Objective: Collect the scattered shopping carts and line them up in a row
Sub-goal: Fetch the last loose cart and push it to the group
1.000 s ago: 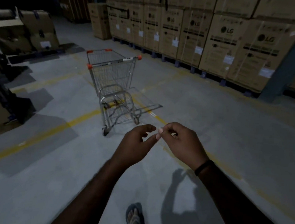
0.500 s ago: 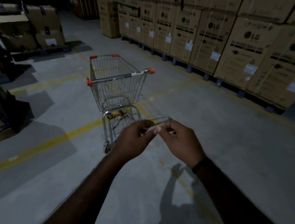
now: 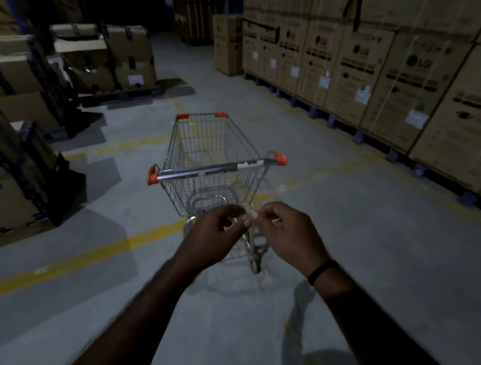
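Observation:
One wire shopping cart (image 3: 210,153) with orange corner caps stands on the concrete floor just ahead of me, its handle bar (image 3: 205,170) nearest and slanting up to the right. Both hands are raised in front of the cart's lower frame, a short way below the handle. My left hand (image 3: 214,235) and my right hand (image 3: 287,236) have curled fingers, and their fingertips meet in the middle. Neither hand touches the cart or holds anything I can make out. A dark band sits on my right wrist. The cart's rear wheels are partly hidden behind my hands.
Tall stacked cardboard boxes (image 3: 393,79) on pallets line the right side. More boxes and dark racking (image 3: 18,148) crowd the left. A yellow floor line (image 3: 82,253) runs diagonally under the cart. The aisle continues past the cart into darkness.
I have walked closer, so the cart looms larger and sits centred with its handle toward me. My hands stay joined at the fingertips.

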The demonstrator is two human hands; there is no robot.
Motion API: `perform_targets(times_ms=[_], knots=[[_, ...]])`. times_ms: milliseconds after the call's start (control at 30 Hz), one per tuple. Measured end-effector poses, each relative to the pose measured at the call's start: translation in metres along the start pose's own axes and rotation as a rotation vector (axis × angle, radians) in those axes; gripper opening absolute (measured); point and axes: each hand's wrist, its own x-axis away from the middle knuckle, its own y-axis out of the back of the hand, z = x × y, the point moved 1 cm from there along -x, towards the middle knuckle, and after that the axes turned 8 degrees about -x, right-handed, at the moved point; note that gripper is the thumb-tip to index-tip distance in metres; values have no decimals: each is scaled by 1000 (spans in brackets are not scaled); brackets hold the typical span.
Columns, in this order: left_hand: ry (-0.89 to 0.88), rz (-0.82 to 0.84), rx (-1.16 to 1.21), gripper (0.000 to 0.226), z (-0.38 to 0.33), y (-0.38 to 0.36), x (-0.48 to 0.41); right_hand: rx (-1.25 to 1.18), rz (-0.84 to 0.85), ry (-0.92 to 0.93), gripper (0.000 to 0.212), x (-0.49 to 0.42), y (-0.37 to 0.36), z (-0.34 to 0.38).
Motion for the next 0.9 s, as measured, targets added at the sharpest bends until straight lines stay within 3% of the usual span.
perform_targets(times_ms=[233, 433, 600, 800, 900], knots=[[82, -70, -53, 37, 14, 11, -97, 30, 43, 44, 34, -127, 1, -19], [139, -136, -115, 37, 74, 28, -170, 26, 111, 61, 35, -213, -34, -31], [157, -186, -338, 43, 134, 49, -237, 183, 170, 88, 31, -284, -72, -50], [292, 61, -643, 56, 200, 49, -276, 465, 258, 67, 33, -344, -119, -82], [275, 137, -844, 76, 213, 49, -270, 622, 392, 5, 40, -348, -139, -96]])
